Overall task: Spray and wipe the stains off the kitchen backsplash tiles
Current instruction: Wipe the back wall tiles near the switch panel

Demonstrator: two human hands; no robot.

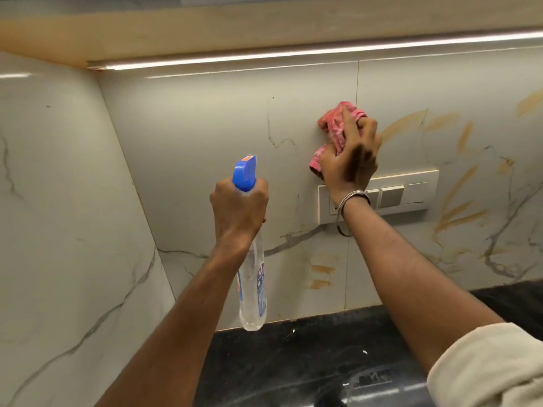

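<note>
Pressing a bunched pink cloth (332,133) in the right hand (349,160), orange streaky stains (458,183) just rightward, left hand (239,205) gripping clear blue-capped spray bottle (252,289).

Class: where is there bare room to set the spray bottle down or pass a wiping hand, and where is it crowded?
Bare black counter lies between the forearms, under the spray bottle held by the left hand. The tile between the corner and the cloth is open for a pass. Crowded: the right hand, cloth and switch plate sit together.
</note>
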